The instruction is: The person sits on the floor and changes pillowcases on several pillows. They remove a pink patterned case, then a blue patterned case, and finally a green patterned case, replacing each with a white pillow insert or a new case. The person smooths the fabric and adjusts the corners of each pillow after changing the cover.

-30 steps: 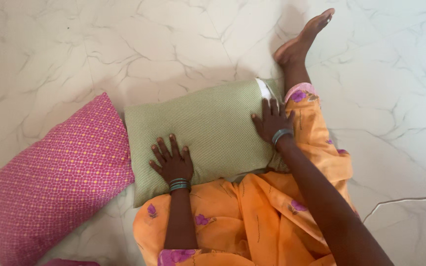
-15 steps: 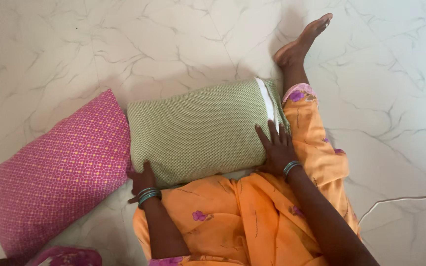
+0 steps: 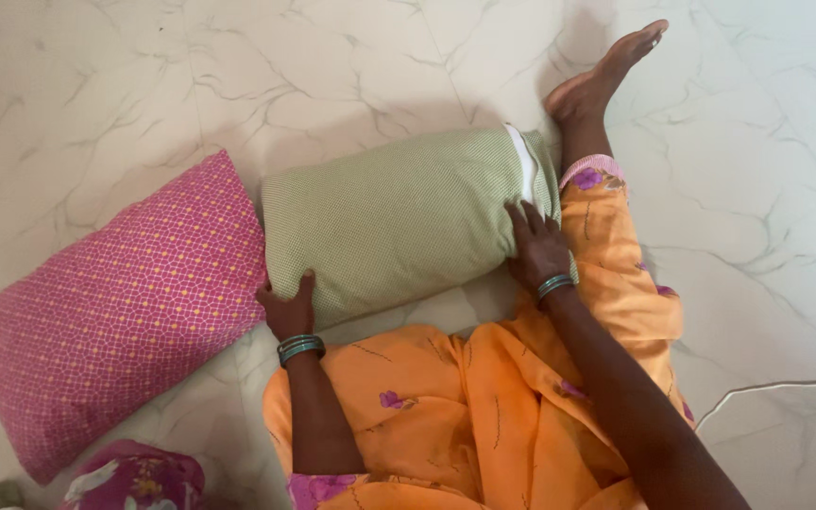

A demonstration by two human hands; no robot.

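While the plump green checked fabric pillow lies on the pale marble-patterned floor just in front of the person's orange-clad lap, the left hand grips its near left corner with curled fingers, and the right hand presses spread fingers against its right end. At that end a strip of white inner pillow shows past the cover's mouth, so the covering looks nearly but not wholly finished. Touching its left end lies a pink patterned pillow, fully cased.
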